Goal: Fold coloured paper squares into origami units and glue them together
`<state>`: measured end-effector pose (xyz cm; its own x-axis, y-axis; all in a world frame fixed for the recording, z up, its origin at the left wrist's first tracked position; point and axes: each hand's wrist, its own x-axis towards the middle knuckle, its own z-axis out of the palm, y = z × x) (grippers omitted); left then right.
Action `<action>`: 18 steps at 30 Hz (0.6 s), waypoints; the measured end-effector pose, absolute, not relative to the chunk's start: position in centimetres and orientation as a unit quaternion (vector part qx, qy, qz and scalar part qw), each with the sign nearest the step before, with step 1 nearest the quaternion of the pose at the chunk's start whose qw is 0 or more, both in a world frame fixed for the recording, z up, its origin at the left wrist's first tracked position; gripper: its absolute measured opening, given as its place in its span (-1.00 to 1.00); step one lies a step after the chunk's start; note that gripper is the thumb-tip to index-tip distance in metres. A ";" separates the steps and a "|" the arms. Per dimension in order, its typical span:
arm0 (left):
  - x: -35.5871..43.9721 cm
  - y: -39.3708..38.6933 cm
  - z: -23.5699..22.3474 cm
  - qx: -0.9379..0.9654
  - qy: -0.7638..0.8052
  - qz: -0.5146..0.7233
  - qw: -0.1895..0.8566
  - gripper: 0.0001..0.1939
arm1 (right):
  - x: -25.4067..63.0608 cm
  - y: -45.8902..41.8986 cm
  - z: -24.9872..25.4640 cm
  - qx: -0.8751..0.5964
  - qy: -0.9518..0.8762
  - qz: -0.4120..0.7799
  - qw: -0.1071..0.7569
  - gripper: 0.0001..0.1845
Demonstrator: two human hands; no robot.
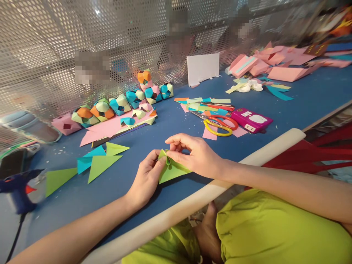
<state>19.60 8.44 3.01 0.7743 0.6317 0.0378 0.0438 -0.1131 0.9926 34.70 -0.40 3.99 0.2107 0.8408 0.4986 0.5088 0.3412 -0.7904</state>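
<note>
A piece of green folded paper point(176, 171) is between my hands, just above the blue table near its front edge. My left hand point(147, 176) pinches its left corner, the thumb pressing beside a small curled loop in the paper. From the right, my right hand point(192, 152) grips the upper part of the same paper with thumb and fingers. To the left of my hands lie green paper triangles point(103, 167) and a blue folded paper piece point(86, 161).
Folded paper balls point(119, 104) line the back left. Scissors point(220, 126) with yellow and red handles lie by paper strips point(209, 106) and a magenta box point(251, 119). A glue gun point(19, 190) is at far left. A pale rounded edge point(178, 216) borders the table point(110, 209).
</note>
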 end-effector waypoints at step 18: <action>20.0 9.0 2.5 0.620 0.248 0.298 0.682 -0.87 | 35.6 0.0 2.6 -0.586 -0.555 0.200 0.555 -0.60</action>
